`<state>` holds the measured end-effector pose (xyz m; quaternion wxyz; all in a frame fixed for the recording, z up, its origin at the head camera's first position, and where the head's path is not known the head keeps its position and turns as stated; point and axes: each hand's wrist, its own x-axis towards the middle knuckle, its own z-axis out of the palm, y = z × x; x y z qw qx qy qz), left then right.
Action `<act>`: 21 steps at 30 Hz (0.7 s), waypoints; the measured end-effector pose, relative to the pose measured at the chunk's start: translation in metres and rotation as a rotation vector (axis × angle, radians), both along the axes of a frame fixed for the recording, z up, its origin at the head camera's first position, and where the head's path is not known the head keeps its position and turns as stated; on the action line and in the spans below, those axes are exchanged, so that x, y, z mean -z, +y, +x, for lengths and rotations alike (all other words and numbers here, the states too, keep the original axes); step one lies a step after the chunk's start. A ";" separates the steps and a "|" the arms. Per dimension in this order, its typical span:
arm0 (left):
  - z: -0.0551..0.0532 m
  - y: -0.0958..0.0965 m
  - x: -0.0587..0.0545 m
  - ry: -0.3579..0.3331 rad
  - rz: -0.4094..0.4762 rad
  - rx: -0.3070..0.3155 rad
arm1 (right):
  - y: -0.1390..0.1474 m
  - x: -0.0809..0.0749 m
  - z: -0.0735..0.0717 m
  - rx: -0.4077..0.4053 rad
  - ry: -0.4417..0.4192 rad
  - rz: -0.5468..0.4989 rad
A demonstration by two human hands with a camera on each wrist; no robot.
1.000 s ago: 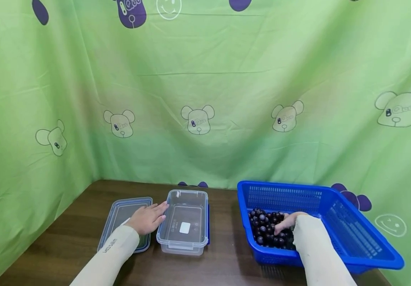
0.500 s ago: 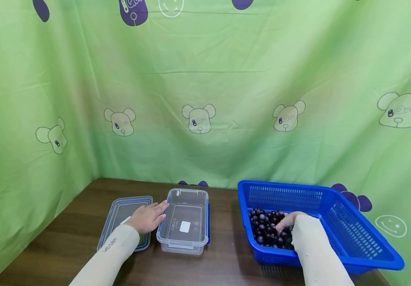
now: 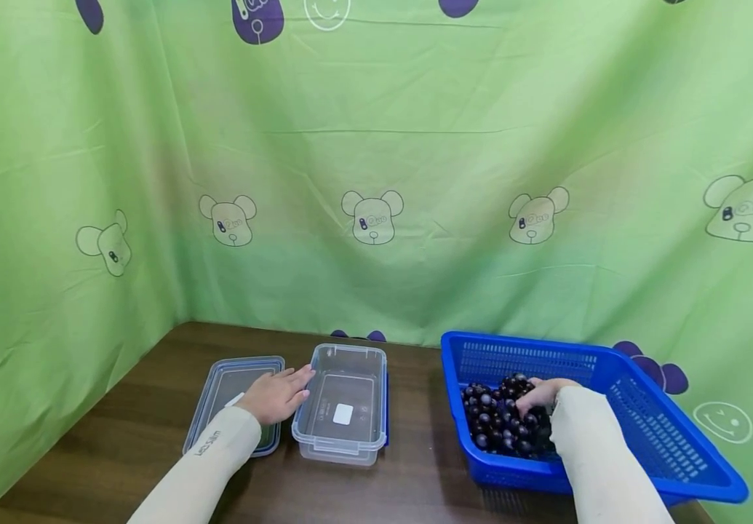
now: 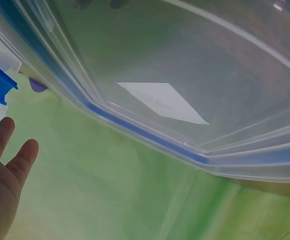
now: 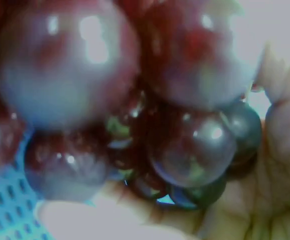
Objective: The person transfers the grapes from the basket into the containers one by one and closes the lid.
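One lid (image 3: 224,382), one clear box (image 3: 353,389), one blue basket (image 3: 664,429)

The lid is partly covered by the left grip (image 3: 274,397), straight-fingered, nothing held, at the box's rim. In the basket, several of many dark grapes (image 3: 502,426) are clasped by the curled right grip (image 3: 544,394).

Brown wood-grain tabletop (image 3: 415,466), creased green cloth (image 3: 455,291) hung behind and at left, row of outlined bear heads (image 3: 372,220) across it, white winking smiley (image 3: 723,422) low right, purple patches (image 3: 258,18) above.

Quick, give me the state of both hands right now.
Left hand: open, fingertips at the edge of the clear container.
Right hand: holding dark grapes inside the blue basket.
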<state>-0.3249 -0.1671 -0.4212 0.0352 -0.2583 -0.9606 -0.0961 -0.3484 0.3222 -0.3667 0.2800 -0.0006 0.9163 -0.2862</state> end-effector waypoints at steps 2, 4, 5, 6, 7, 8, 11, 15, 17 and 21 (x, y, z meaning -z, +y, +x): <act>0.000 0.000 0.000 0.007 -0.004 0.013 | 0.003 -0.007 -0.001 -0.027 0.012 -0.011; 0.001 -0.001 -0.001 0.012 -0.004 0.029 | 0.006 -0.015 -0.002 -0.053 0.019 -0.007; 0.001 -0.001 -0.002 0.014 -0.004 0.036 | 0.007 -0.019 -0.002 -0.069 0.027 -0.005; 0.001 -0.001 -0.002 0.013 -0.004 0.035 | 0.009 -0.023 -0.002 -0.083 0.036 -0.002; 0.001 -0.001 -0.002 0.011 -0.004 0.033 | 0.010 -0.026 -0.002 -0.089 0.045 -0.006; 0.001 -0.001 -0.003 0.011 -0.003 0.034 | 0.011 -0.028 -0.003 -0.092 0.048 -0.014; 0.002 -0.001 -0.005 0.008 0.001 0.031 | 0.013 -0.035 -0.002 -0.083 0.059 -0.071; 0.005 0.000 -0.007 0.002 0.009 0.031 | 0.014 -0.041 0.002 -0.041 0.056 -0.164; 0.005 -0.001 -0.006 -0.001 0.024 0.036 | 0.014 -0.043 0.005 0.001 0.048 -0.229; 0.000 -0.005 0.003 0.037 0.060 0.077 | 0.013 -0.047 0.010 0.082 0.018 -0.344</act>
